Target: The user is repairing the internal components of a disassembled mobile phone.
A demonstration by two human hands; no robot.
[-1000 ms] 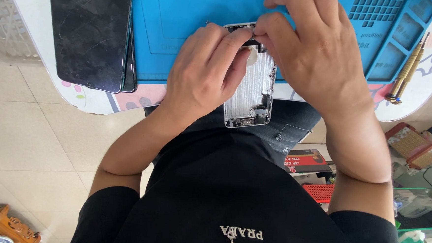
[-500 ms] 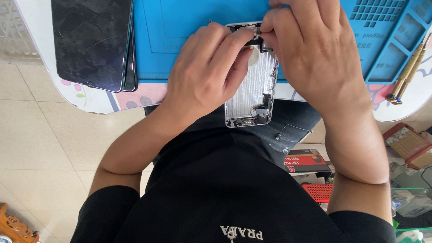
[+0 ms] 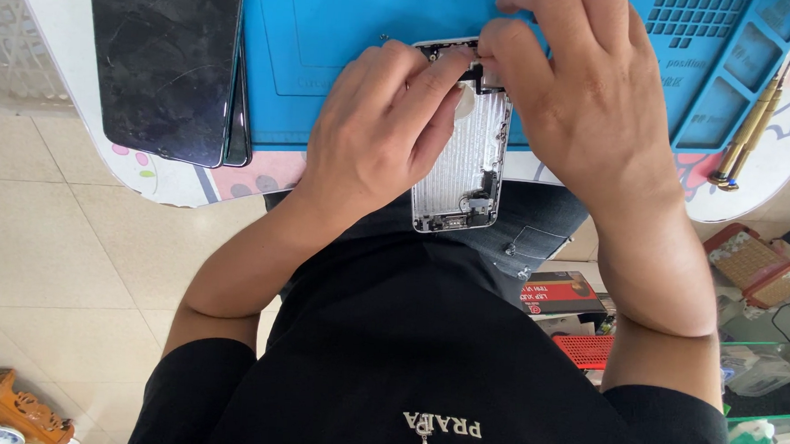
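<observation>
A silver phone housing (image 3: 466,176), open side up, hangs over the near edge of a blue repair mat (image 3: 351,30). My left hand (image 3: 363,135) grips the housing's left side, with the fingers curled over its top half. Coming from the right, my right hand (image 3: 591,97) pinches thumb and forefinger on the dark parts at the housing's top edge. Whatever the fingertips pinch is hidden beneath them. The bottom end of the housing sticks out over my lap.
A dark cracked phone screen (image 3: 165,57) lies on another device left of the mat. Two brass-handled screwdrivers (image 3: 747,132) rest at the mat's right edge. A white basket (image 3: 8,40) stands far left. Red boxes (image 3: 571,294) and clutter sit on the floor at right.
The housing has shifted slightly to the right. My right fingertips have settled lower onto its top edge. My left hand keeps its grip.
</observation>
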